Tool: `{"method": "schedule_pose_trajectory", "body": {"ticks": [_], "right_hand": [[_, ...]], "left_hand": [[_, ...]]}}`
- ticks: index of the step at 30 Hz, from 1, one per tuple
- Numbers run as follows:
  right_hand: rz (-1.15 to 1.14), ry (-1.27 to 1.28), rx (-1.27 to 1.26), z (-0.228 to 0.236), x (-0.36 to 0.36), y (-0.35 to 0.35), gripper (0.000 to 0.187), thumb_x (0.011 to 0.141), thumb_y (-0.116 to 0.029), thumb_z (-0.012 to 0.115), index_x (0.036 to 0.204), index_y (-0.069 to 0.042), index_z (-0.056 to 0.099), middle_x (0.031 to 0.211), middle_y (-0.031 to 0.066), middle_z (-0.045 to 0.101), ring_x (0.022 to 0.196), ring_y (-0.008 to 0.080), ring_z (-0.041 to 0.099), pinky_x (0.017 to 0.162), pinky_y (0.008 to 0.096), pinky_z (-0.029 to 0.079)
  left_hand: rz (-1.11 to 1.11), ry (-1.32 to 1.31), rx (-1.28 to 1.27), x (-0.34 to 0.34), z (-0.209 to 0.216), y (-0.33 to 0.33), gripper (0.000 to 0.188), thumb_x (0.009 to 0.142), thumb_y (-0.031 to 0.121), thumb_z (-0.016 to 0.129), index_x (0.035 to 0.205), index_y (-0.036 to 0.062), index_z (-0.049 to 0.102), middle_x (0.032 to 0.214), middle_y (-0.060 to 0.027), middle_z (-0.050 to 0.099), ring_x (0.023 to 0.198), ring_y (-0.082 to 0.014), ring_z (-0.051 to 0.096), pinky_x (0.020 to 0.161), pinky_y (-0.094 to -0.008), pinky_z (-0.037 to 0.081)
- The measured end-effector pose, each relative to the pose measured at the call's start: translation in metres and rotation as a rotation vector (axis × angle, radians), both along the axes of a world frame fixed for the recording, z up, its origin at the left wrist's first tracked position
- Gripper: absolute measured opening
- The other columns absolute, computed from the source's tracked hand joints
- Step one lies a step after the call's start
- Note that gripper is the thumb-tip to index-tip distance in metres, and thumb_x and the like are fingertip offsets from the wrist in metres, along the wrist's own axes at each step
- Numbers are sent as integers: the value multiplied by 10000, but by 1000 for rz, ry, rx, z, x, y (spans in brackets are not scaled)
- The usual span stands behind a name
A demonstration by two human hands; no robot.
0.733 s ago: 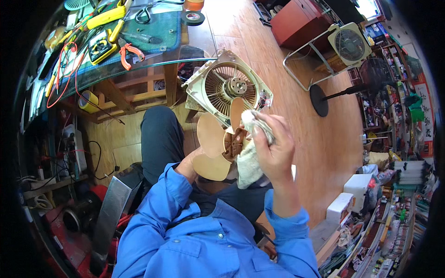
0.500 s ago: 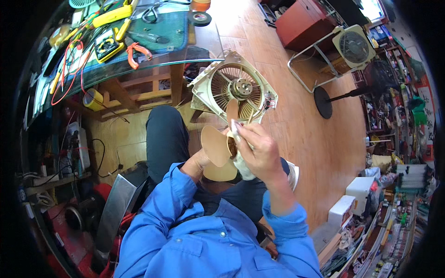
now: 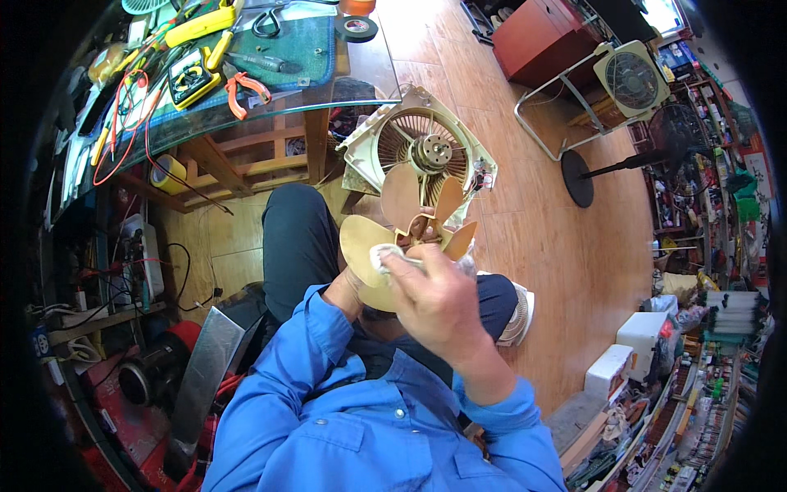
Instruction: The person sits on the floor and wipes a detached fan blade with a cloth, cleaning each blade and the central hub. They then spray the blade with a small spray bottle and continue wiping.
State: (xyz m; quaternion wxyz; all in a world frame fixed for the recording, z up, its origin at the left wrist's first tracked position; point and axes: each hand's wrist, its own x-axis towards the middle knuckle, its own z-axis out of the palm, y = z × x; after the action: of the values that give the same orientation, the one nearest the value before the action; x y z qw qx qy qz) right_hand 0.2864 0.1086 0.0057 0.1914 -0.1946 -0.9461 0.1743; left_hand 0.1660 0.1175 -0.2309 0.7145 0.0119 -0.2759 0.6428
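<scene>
A tan plastic fan blade (image 3: 359, 243) with several petals is held above my lap, its hub recess facing up. My left hand (image 3: 344, 293) grips it from below on the left side; its fingers are mostly hidden behind the blade. In my right hand (image 3: 434, 293) is a bunched white cloth (image 3: 382, 255), pinched and pressed on the lower left petal. More of the cloth hangs beside the hand on the right. Just beyond the blade, an opened fan housing (image 3: 474, 141) lies with its grille and motor (image 3: 431, 153) exposed.
A glass-topped bench (image 3: 361, 82) at the upper left carries orange-handled pliers (image 3: 239, 92), a yellow multimeter (image 3: 190, 80) and black tape (image 3: 357, 29). A box fan (image 3: 631, 80) and a black stand base (image 3: 577, 179) stand to the right. Crowded shelves line the right side.
The fan blade has turned from edge-on to showing its hub and petals. My right hand has shifted left and down, bringing the cloth onto the lower left petal.
</scene>
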Motion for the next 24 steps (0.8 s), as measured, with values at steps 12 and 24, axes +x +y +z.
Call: {"method": "schedule_pose_trajectory", "body": {"ticks": [12,24], "right_hand": [[-77,-188,46,-29,13,-4,264,891,-99,799,1154,-79,809,1092,131,679,960,334,750,769,467,619],[-279,-190,-36,-56,23,15,246,923,-76,802,1167,-52,808,1158,167,727,990,393,760,821,483,620]], "left_hand": [[368,750,-473,9,56,-39,661,1190,358,521,1730,19,347,1595,-243,586,1421,-355,644,1191,-486,575],[236,800,-337,9,56,-26,644,1118,167,687,1701,39,446,1506,-84,653,1317,-181,668,1123,-350,570]]}}
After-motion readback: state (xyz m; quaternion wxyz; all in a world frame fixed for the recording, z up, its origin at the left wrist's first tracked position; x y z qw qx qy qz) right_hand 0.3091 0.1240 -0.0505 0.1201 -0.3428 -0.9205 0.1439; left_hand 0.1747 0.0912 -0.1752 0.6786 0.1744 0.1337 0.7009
